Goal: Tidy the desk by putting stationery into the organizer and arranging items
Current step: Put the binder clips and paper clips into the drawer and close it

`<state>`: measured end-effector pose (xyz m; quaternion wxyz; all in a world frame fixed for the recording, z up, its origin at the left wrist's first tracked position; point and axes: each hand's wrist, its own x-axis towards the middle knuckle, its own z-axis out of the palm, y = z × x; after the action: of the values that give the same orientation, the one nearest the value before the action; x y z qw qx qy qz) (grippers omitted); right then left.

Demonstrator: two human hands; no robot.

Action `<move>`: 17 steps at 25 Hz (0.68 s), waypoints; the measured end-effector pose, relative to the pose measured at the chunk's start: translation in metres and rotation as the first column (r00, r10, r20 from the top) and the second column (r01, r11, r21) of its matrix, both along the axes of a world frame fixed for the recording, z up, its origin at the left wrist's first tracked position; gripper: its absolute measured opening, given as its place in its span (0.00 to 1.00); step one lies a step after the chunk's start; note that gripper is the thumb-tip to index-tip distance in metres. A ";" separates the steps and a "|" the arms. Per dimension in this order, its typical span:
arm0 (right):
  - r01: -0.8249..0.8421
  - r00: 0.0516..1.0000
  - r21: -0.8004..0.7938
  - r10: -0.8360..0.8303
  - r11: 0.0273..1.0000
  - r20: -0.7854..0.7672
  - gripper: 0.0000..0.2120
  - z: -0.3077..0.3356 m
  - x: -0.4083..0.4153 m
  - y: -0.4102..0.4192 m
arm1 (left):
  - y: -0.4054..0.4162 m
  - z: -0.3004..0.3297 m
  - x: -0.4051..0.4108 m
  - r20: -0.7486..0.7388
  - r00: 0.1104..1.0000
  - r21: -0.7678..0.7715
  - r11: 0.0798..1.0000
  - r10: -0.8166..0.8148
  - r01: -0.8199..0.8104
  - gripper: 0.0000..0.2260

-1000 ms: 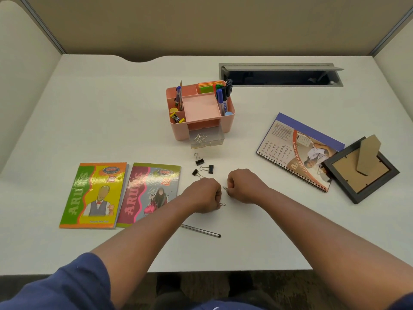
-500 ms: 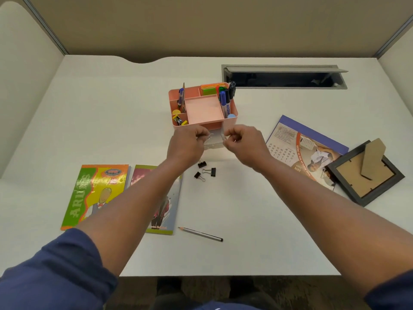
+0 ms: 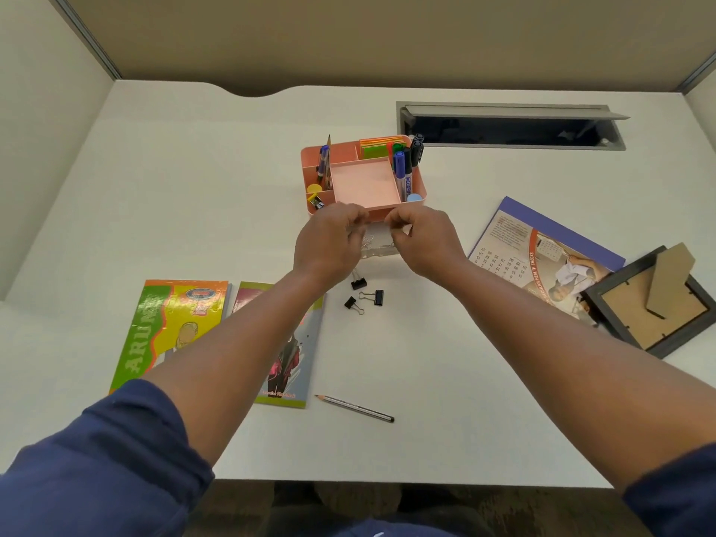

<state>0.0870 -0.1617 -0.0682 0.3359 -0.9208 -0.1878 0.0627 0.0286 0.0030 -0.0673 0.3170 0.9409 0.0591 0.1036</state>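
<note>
A pink organizer (image 3: 310, 155) stands mid-desk with markers (image 3: 401, 168), sticky notes and small items in its compartments. Its clear front drawer (image 3: 381, 251) is pulled out, and thin wire paper clips (image 3: 370, 239) show inside it. My left hand (image 3: 329, 242) and right hand (image 3: 424, 240) hover side by side over the drawer, fingertips curled inward and nearly touching. Whether clips are still pinched in the fingers is hidden. Three black binder clips (image 3: 364, 296) lie just in front of the drawer. A pencil (image 3: 354, 408) lies near the front edge.
Two colourful booklets (image 3: 170, 327) lie at front left, partly under my left forearm. A spiral calendar (image 3: 542, 246) and a face-down picture frame (image 3: 654, 304) sit at right. A grey cable hatch (image 3: 511, 125) is open at the back. Partition walls enclose the desk.
Both hands rose from the desk in front of the binder clips and moved forward to the organizer's clear drawer, where they now hover. Paper clips now show in the drawer.
</note>
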 end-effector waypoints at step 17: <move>-0.188 0.940 -0.308 0.261 0.933 0.218 0.19 0.004 0.018 -0.004 | 0.018 0.001 0.018 -0.014 0.994 0.326 0.939 -0.111 0.110 0.16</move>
<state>0.1053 -0.1654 -0.0641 0.1647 -0.9317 -0.3235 0.0079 0.0469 0.0211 -0.0661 0.1623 0.9820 -0.0123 0.0960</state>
